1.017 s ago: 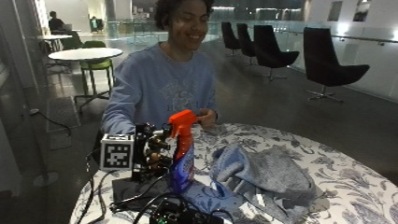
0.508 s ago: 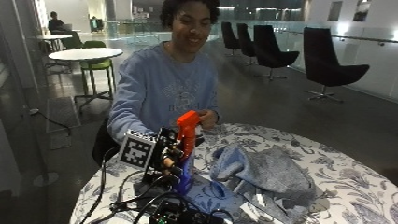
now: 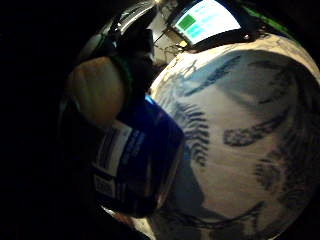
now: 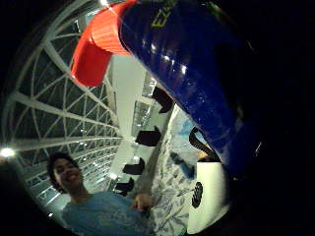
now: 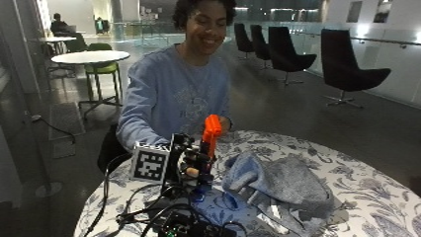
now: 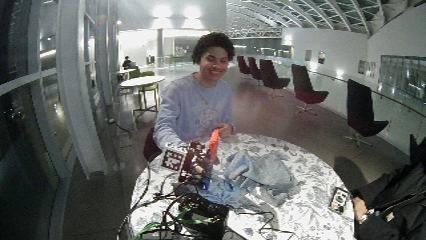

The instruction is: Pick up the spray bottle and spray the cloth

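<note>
Lifted since a moment ago, the bottle (image 5: 209, 148) sits upright in the gloved hand (image 5: 188, 165), fingers wrapped around it; next, aim its nozzle at the cloth (image 5: 279, 182) at three o'clock.

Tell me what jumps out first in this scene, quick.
The spray bottle with its bright orange head, held upright off the table in the gloved right hand. Right beside it, the crumpled blue-grey cloth lies heaped on the floral-patterned table.

You sit in a large public atrium or lounge: black swivel chairs (image 5: 349, 69) line a glass railing (image 5: 395, 47), café tables (image 5: 89, 57) stand behind, trussed roof (image 6: 313, 15) overhead.
</note>
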The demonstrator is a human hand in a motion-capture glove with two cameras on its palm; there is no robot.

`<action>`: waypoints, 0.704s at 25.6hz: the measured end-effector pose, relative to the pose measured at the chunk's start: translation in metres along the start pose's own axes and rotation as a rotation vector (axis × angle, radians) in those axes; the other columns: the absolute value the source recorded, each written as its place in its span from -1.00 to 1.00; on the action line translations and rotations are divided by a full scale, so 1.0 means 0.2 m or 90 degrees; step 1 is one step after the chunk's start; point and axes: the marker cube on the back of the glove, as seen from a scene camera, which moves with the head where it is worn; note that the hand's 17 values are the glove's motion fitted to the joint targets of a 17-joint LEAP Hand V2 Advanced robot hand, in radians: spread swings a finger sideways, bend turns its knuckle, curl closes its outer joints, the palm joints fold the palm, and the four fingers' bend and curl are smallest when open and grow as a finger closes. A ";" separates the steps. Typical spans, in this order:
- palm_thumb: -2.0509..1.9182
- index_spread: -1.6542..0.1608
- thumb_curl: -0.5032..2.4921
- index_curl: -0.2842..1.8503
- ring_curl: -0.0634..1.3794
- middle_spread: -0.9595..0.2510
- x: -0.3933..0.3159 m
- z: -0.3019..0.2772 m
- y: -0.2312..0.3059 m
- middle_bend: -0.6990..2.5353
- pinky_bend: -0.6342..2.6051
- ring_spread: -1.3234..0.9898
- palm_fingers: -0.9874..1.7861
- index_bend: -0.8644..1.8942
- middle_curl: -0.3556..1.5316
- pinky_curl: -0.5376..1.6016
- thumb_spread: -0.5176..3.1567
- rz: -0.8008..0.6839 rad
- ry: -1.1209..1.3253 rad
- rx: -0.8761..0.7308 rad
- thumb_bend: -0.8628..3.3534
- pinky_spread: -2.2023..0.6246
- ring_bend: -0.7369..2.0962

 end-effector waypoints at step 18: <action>0.43 0.43 -0.30 -0.56 -0.36 0.51 -0.44 -0.04 0.10 -0.38 -0.38 0.13 0.38 -0.33 -0.17 -0.14 -0.22 0.165 -0.199 -0.429 -0.61 0.73 -0.05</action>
